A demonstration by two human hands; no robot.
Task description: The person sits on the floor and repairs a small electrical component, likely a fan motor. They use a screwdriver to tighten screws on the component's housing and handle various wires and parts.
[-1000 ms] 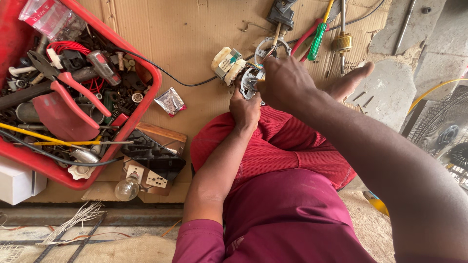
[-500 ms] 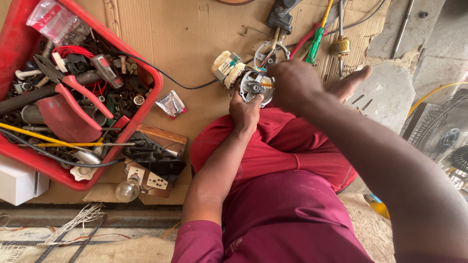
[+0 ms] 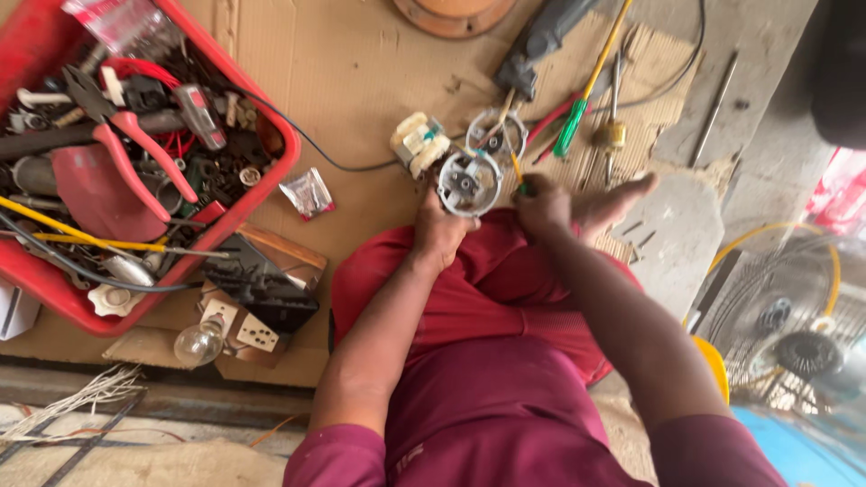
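We held the round grey motor part (image 3: 467,183) in our left hand (image 3: 444,227), just above our red lap (image 3: 487,280). Our left grip was clenched around its lower edge, so the part stood up and faced us. Our right hand (image 3: 544,203) was shut on a thin screwdriver with a yellow handle (image 3: 514,165), and its tip pointed up, next to the motor part.

A moment before, our right hand lay over the motor part and hid most of it. Now that hand had slid off to the right side, and we could see the whole round face with its hole in the middle. We think this meant the work on the part was in a new spot, at its right edge.

Another round metal piece (image 3: 495,135) lay on the cardboard (image 3: 361,81) just behind the motor part. A white and cream plug block (image 3: 419,144) sat beside it, with a black wire running off to the left. A green and yellow screwdriver (image 3: 577,117) lay near, to the right. The red bin (image 3: 271,189) full of tools sat well off to the left, with red pliers (image 3: 135,149) on top. A light bulb (image 3: 200,343) lay near the bin
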